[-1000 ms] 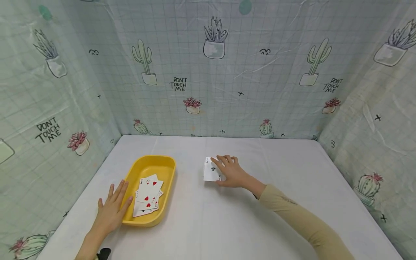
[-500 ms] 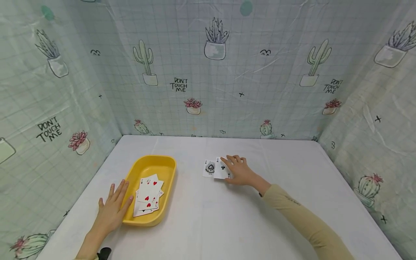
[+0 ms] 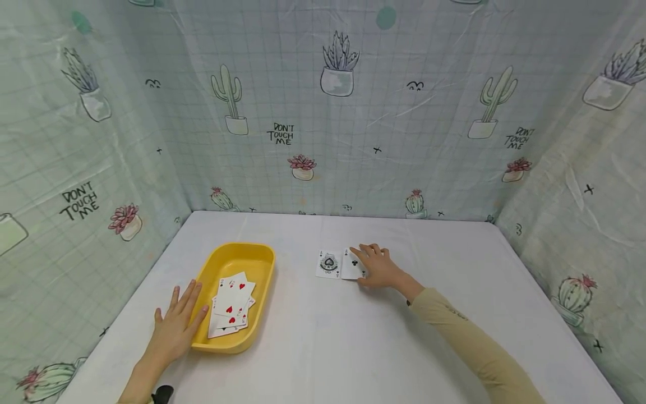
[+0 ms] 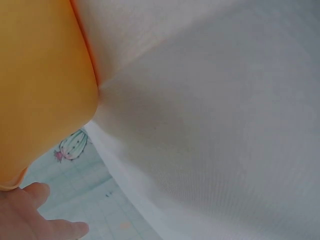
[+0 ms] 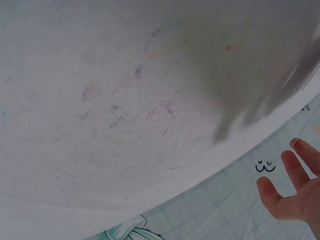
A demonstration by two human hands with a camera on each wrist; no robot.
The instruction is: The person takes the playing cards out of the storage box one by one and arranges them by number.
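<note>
In the head view my right hand pinches an ace of clubs playing card by its top and bottom edges. Just left of that card, an ace of spades lies face up on the white table. My left hand rests with spread, straight fingers against the left rim of a yellow tray. Several face-up cards, a two of hearts on top, lie piled inside it. The left wrist view has the tray's outer wall beside my fingers; the right wrist view catches right-hand fingers and a thin card edge.
White cloth covers the table. A patterned curtain with cactus drawings stands behind it and along both sides. A dark band sits at my left wrist.
My right hand has slid the ace of clubs rightward off the ace of spades, which now shows fully, with the two cards side by side. My left hand and the tray stay put.
</note>
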